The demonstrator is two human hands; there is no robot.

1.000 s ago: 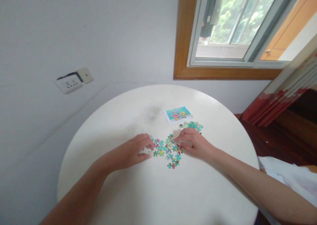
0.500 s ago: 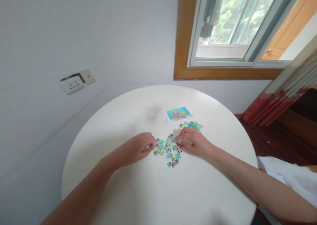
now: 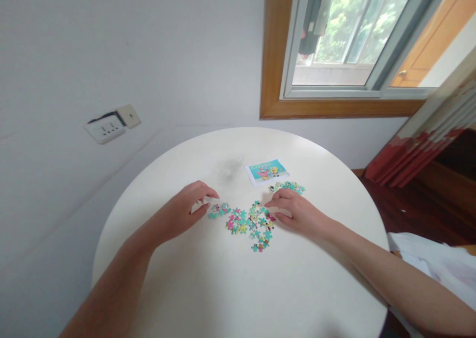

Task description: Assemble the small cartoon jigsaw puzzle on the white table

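Small jigsaw puzzle pieces (image 3: 241, 221), mostly teal with pink and yellow bits, lie in a loose spread on the white round table (image 3: 230, 288). At the left end of the spread, my left hand (image 3: 186, 206) has thumb and fingers apart beside a small group of pieces (image 3: 219, 209). My right hand (image 3: 292, 209) rests at the right side of the spread, thumb and fingertips apart over pieces there; no piece shows in its grip. Just beyond it is another pile of teal pieces (image 3: 292, 186). A picture card (image 3: 267, 172) with cartoon figures lies behind that pile.
The table's far edge is close to a white wall (image 3: 186, 55) with a socket plate (image 3: 106, 128). A wood-framed window (image 3: 334, 109) is at the back right, with a red and cream curtain (image 3: 399, 154) beside it. White cloth (image 3: 431, 263) lies right of the table.
My left hand has moved left and away, its fingers opening and uncovering pieces at the spread's left end. My right hand stays almost in place, its thumb and fingers slightly wider.
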